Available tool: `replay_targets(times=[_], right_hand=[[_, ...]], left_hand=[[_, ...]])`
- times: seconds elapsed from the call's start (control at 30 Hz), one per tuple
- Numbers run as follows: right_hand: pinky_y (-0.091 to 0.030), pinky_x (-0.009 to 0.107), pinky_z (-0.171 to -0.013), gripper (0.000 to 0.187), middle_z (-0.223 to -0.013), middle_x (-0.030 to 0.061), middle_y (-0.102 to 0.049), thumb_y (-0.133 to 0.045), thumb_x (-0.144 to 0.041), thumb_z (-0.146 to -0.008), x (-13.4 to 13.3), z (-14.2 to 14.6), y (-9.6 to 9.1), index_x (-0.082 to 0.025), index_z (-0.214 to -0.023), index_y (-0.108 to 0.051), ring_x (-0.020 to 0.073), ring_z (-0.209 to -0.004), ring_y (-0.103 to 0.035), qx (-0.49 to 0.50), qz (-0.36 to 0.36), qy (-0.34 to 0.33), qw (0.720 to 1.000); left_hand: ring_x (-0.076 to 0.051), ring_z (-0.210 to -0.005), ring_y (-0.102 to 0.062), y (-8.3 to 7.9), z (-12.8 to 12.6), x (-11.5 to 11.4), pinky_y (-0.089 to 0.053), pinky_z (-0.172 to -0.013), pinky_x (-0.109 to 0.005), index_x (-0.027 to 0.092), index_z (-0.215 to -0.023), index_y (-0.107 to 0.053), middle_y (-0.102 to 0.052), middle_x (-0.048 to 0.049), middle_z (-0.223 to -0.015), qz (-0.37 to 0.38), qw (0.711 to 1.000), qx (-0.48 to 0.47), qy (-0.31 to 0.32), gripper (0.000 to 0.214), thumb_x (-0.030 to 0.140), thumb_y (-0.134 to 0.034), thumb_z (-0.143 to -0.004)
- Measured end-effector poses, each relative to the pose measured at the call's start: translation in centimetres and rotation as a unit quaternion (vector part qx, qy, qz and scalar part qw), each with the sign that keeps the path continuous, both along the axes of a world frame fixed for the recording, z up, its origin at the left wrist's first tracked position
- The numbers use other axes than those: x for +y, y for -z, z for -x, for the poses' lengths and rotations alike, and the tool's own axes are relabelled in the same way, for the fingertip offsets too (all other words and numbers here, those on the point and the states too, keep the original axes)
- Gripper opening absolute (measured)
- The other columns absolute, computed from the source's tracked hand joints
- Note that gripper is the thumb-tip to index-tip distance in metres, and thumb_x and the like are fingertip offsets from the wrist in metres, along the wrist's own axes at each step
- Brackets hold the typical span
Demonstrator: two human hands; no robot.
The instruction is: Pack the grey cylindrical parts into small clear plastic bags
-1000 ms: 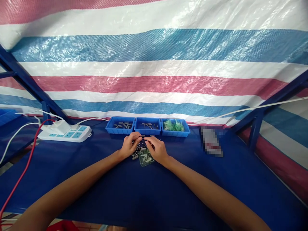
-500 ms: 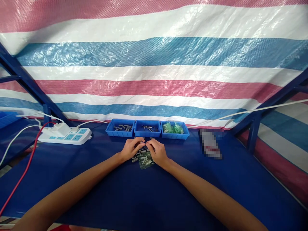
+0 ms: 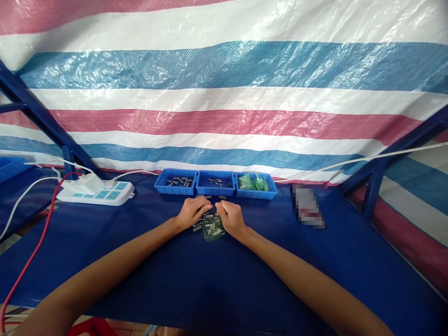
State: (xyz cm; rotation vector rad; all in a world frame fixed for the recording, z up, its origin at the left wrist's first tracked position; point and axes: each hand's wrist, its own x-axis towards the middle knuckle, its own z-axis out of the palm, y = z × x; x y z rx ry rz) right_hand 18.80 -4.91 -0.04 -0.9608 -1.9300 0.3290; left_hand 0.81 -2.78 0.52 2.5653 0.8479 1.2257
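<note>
We see both hands meet near the back edge of the blue tabletop (image 3: 224, 280), approx. centre. Left hand (image 3: 192, 213) & right hand (image 3: 230, 218) sit over a small heap of grey metal parts (image 3: 202, 221) and a clear packet (image 3: 212, 230) of similar pieces, which lies just in front of the hands. Fingers of each hand are curled together, tips nearly meeting; whether they pinch a part we cannot tell, too small. Behind them, along the back edge, stand three blue trays in a row: left tray (image 3: 175, 182) w/ grey parts, middle tray (image 3: 215, 183) w/ thin pins, right tray (image 3: 255, 185) w/ green packets. Toward the back-left corner lies a white power strip (image 3: 94, 193), w/ a red cable (image 3: 31, 252) trailing off the left edge. Striped tarp (image 3: 224, 93) hangs behind.
</note>
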Motion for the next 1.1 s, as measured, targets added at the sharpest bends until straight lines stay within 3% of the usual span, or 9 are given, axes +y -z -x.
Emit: replay_targets(times=[0.13, 0.27, 0.4, 0.63, 0.8, 0.97, 1.1], right_hand=[[-0.034, 0.023, -0.053, 0.044, -0.05, -0.001, -0.049, -0.037, -0.031, -0.096, 0.12, 0.04, 0.05, -0.019, -0.054, -0.044, 0.0099, -0.048, -0.046, -0.01, 0.003, 0.0, 1.0], [-0.036, 0.023, -0.057, 0.04, -0.055, -0.0002, -0.052, -0.038, -0.031, -0.096, 0.1, 0.04, -0.01, -0.018, -0.059, -0.049, 0.0106, -0.053, -0.05, -0.007, 0.009, -0.008, 1.0], [-0.038, 0.024, -0.061, 0.034, -0.064, 0.0016, -0.057, -0.039, -0.028, -0.095, 0.04, 0.02, -0.16, -0.018, -0.067, -0.054, 0.012, -0.061, -0.054, 0.004, 0.007, -0.022, 1.0], [-0.041, 0.024, -0.062, 0.023, -0.074, 0.0037, -0.06, -0.039, -0.027, -0.094, -0.06, 0.0, -0.52, -0.017, -0.088, -0.059, 0.0138, -0.065, -0.056, 0.011, 0.004, -0.023, 1.0], [-0.041, 0.024, -0.062, 0.022, -0.076, 0.0046, -0.061, -0.04, -0.027, -0.094, -0.14, 0.01, -0.49, -0.018, -0.091, -0.06, 0.0142, -0.066, -0.056, 0.016, 0.011, -0.028, 0.999], [-0.041, 0.024, -0.063, 0.022, -0.076, 0.0045, -0.06, -0.039, -0.025, -0.094, -0.17, -0.02, -0.47, -0.017, -0.09, -0.059, 0.014, -0.066, -0.055, 0.025, 0.015, -0.022, 0.999], [-0.041, 0.025, -0.065, 0.023, -0.076, 0.0047, -0.061, -0.039, -0.024, -0.094, -0.1, 0.01, -0.42, -0.017, -0.09, -0.06, 0.0145, -0.068, -0.056, 0.024, 0.013, -0.028, 0.999]], left_hand=[[-0.009, -0.046, -0.04, 0.07, 0.05, 0.05, -0.029, -0.047, -0.023, 0.016, -0.059, -0.046, -0.042, 0.0029, -0.051, -0.035, 0.999, 0.024, -0.021, 0.038, 0.028, -0.04, -0.094], [-0.008, -0.042, -0.032, 0.11, 0.04, 0.06, -0.024, -0.046, -0.024, 0.016, -0.053, -0.037, -0.032, 0.0042, -0.047, -0.043, 0.998, 0.021, -0.028, 0.043, 0.028, -0.04, -0.094], [-0.008, -0.043, -0.033, 0.11, 0.02, 0.03, -0.025, -0.047, -0.024, 0.016, -0.055, -0.04, -0.034, 0.004, -0.048, -0.034, 0.999, 0.01, -0.028, 0.041, 0.027, -0.04, -0.094], [-0.01, -0.053, -0.047, 0.12, 0.07, -0.03, -0.034, -0.054, -0.022, 0.015, -0.07, -0.054, -0.051, -0.0001, -0.059, 0.007, 0.999, 0.005, -0.032, 0.032, 0.03, -0.039, -0.095], [-0.011, -0.058, -0.051, 0.04, 0.05, -0.1, -0.037, -0.057, -0.021, 0.015, -0.079, -0.057, -0.056, -0.0015, -0.066, 0.014, 0.999, 0.0, -0.03, 0.025, 0.029, -0.042, -0.094], [-0.01, -0.057, -0.05, -0.09, -0.03, -0.13, -0.036, -0.056, -0.021, 0.015, -0.08, -0.056, -0.056, -0.0011, -0.065, 0.009, 1.0, 0.0, -0.028, 0.023, 0.028, -0.042, -0.093], [-0.009, -0.048, -0.041, 0.02, -0.04, -0.08, -0.03, -0.05, -0.021, 0.015, -0.067, -0.052, -0.046, 0.0024, -0.054, 0.001, 1.0, 0.008, -0.022, 0.031, 0.027, -0.042, -0.093]])
